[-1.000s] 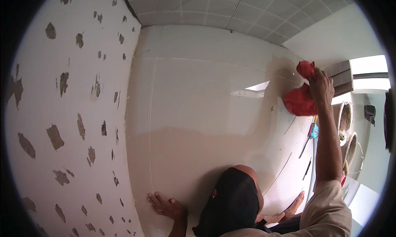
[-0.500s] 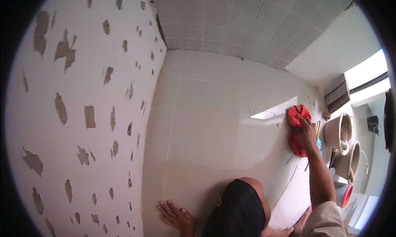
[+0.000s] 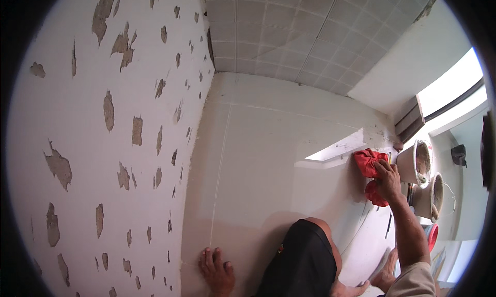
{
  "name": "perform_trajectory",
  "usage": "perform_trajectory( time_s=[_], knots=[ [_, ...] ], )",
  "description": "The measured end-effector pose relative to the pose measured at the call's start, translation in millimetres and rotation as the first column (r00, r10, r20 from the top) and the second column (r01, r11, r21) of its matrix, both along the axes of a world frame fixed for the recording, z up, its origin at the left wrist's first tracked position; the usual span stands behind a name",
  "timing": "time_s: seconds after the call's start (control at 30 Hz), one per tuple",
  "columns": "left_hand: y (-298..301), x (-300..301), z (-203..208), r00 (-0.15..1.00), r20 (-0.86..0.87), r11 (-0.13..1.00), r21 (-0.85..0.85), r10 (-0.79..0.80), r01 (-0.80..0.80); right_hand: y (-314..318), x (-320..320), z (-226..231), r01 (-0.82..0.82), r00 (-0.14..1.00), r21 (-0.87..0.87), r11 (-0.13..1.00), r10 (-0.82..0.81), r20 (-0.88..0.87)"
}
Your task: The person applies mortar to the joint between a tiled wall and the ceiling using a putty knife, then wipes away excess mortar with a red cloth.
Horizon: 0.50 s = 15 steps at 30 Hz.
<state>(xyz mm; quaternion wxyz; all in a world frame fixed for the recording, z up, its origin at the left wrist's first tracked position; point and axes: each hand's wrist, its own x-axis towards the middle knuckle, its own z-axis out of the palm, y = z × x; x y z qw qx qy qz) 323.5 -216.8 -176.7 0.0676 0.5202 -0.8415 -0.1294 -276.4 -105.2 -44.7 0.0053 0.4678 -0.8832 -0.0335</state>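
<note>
My right hand [image 3: 388,179] grips a bunched red cloth [image 3: 368,162] at the right side of the glossy pale tiled floor [image 3: 268,157]. More red shows just below it; I cannot tell whether this is cloth or its reflection. At the lower left, my left hand [image 3: 217,271] lies with its fingers spread on the floor, holding nothing. Between the arms is my bent knee in black cloth [image 3: 299,261].
Two stained buckets [image 3: 408,165] stand right of the cloth, with a red-rimmed container [image 3: 432,238] nearer me. A white wall [image 3: 93,157] with chipped patches rises on the left. Grey tiles [image 3: 274,36] cover the far wall. Bare feet [image 3: 386,272] show at the lower right.
The red cloth and my right hand have moved a little nearer to me. My left hand has turned, its fingers now pointing more straight ahead. The whole view has shifted slightly.
</note>
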Motion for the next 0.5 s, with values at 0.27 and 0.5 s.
perform_trajectory(
  time_s=[0.27,0.5],
  knots=[
    [-18.8,19.2,7.4,0.985,-0.064,0.987,-0.016,-0.163,0.162,-7.0,0.5,73.0,-0.022,0.990,0.000,1.000,0.022,-0.142],
    [-17.5,16.4,12.5,0.991,-0.070,0.993,-0.003,-0.118,0.118,-51.5,-8.9,94.6,-0.036,0.980,-0.103,0.994,0.015,-0.197]
  ],
)
